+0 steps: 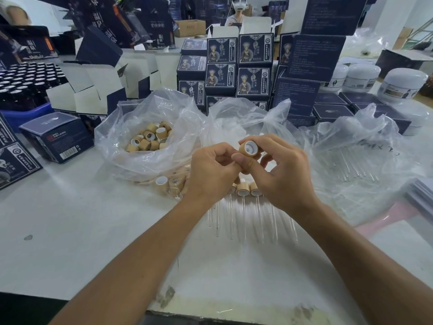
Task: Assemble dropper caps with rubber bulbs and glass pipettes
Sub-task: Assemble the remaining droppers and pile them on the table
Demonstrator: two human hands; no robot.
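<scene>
My right hand (281, 170) pinches a bamboo-coloured dropper cap (248, 148) with a white inner liner, its open side facing me. My left hand (210, 167) is curled close against it, fingertips meeting the right thumb; what it holds is hidden. Below my hands lies a row of assembled caps (242, 190) with glass pipettes (243, 216) pointing toward me on the white table (93, 219). An open plastic bag (131, 118) at the left holds several loose caps (150, 138). Another clear bag (356, 160) at the right holds loose glass pipettes.
Stacks of dark blue printed boxes (253, 64) stand behind the bags. Open white-lined cartons (93, 90) and a blue tray of dark bottles (21, 85) sit at the left. White jars (405, 83) stand at the far right. A person sits at the back.
</scene>
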